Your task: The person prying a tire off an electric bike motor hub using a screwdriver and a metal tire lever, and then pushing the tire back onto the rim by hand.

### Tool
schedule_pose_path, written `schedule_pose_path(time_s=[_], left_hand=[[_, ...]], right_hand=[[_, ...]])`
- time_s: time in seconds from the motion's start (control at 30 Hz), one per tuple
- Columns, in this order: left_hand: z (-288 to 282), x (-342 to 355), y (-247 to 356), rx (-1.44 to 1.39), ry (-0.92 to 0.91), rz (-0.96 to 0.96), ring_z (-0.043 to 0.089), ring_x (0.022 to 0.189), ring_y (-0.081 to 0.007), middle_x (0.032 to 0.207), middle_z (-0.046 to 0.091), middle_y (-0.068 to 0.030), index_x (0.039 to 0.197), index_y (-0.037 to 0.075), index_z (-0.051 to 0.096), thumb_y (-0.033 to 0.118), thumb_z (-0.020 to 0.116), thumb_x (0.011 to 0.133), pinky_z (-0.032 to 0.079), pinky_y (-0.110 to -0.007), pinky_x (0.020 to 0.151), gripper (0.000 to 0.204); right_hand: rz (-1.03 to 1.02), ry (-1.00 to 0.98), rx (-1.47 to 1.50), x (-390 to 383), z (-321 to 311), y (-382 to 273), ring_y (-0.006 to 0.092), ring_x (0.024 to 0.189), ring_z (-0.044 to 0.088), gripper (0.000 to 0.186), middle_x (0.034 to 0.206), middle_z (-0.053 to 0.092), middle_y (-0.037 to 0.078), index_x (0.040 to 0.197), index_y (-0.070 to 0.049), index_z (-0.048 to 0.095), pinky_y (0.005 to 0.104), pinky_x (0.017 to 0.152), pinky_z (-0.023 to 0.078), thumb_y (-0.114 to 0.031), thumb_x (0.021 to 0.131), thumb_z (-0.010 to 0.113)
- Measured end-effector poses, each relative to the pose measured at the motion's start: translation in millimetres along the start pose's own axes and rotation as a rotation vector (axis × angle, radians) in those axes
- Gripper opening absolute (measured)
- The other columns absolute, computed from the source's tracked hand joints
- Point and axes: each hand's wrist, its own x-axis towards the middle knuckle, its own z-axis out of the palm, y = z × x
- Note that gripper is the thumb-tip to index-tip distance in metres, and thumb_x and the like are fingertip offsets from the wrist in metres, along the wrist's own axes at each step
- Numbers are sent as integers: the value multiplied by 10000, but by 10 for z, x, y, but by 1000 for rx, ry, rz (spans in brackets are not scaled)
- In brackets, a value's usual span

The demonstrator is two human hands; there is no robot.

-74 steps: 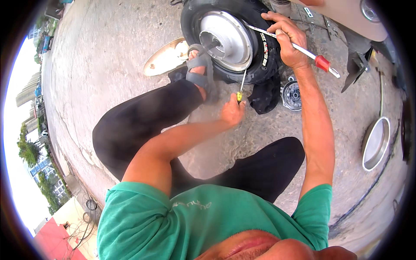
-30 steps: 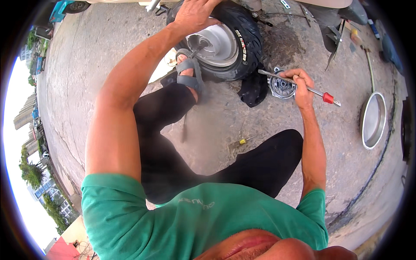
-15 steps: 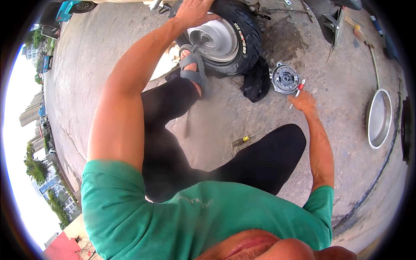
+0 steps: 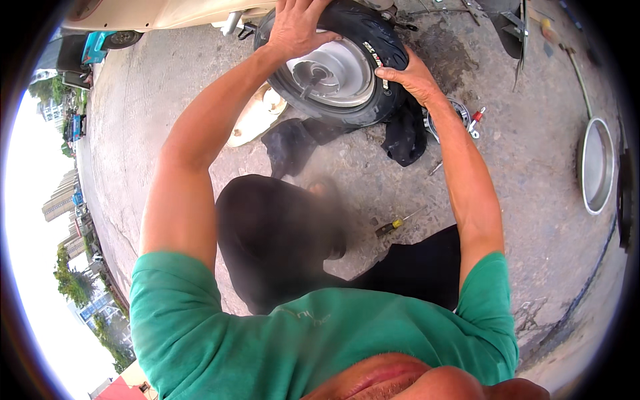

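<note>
A small wheel with a black tyre and silver rim stands tilted in front of me at the top of the view. My left hand grips its upper left side, fingers spread over the tread and thumb by the rim. On the right side of the tyre, my right hand has its thumb on the sidewall and its fingers behind the tread. A round metal hub cover lies on the ground, partly hidden by my right forearm. Beside it is a tool with a red part.
Black cloth lies under the wheel's right edge. A yellow-and-black screwdriver rests on the concrete near my knees. To the right is a shallow metal pan near a long rod. A cream vehicle body overhangs the top left.
My right hand has left the red tool beside the hub cover and taken hold of the tyre. My sandalled foot has drawn back from the rim. The left hand stays on the tyre.
</note>
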Motion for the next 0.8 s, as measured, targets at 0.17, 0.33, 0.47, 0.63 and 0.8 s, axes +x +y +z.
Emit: schedule_pose_path(time_s=[0.17, 0.33, 0.47, 0.63, 0.8], left_hand=[[92, -39, -62, -39, 76, 29, 398, 1360, -429, 1447, 480, -172, 1428, 107, 529, 351, 894, 594, 328, -553, 1132, 943], [82, -82, -214, -149, 148, 119, 457, 1334, -397, 1420, 521, -169, 1392, 86, 564, 319, 896, 587, 353, -541, 1112, 901], [98, -141, -365, -257, 189, 150, 500, 1305, -385, 1398, 551, -168, 1366, 77, 589, 244, 896, 602, 376, -527, 1107, 840], [244, -679, -805, -388, 359, -147, 583, 1268, -308, 1366, 594, -125, 1371, 111, 607, 303, 870, 774, 504, -422, 1042, 679], [1031, -1798, -1314, -1118, 177, -843, 555, 1324, -327, 1482, 526, -195, 1515, 11, 439, 469, 872, 759, 440, -433, 1128, 984]], right_hand=[[31, 8, 108, 7, 0, 100, 224, 1206, 604, 909, 1342, 628, 124, 1467, 26, 472, 366, 1084, 465, -228, 716, 917], [66, 57, 92, -9, 42, 79, 206, 1158, 614, 825, 1311, 644, 111, 1437, 36, 500, 360, 1065, 469, -186, 726, 855], [165, 81, 57, -31, 19, 32, 213, 1190, 617, 787, 1305, 660, 102, 1419, 35, 533, 361, 1071, 466, -198, 722, 812], [143, 175, 99, -74, 19, 80, 156, 1047, 639, 702, 1184, 681, 53, 1356, 16, 586, 313, 967, 505, -132, 711, 820], [152, 197, 91, -125, 79, 22, 202, 1201, 590, 824, 1337, 621, 93, 1447, 24, 505, 352, 1059, 453, -147, 696, 797]])
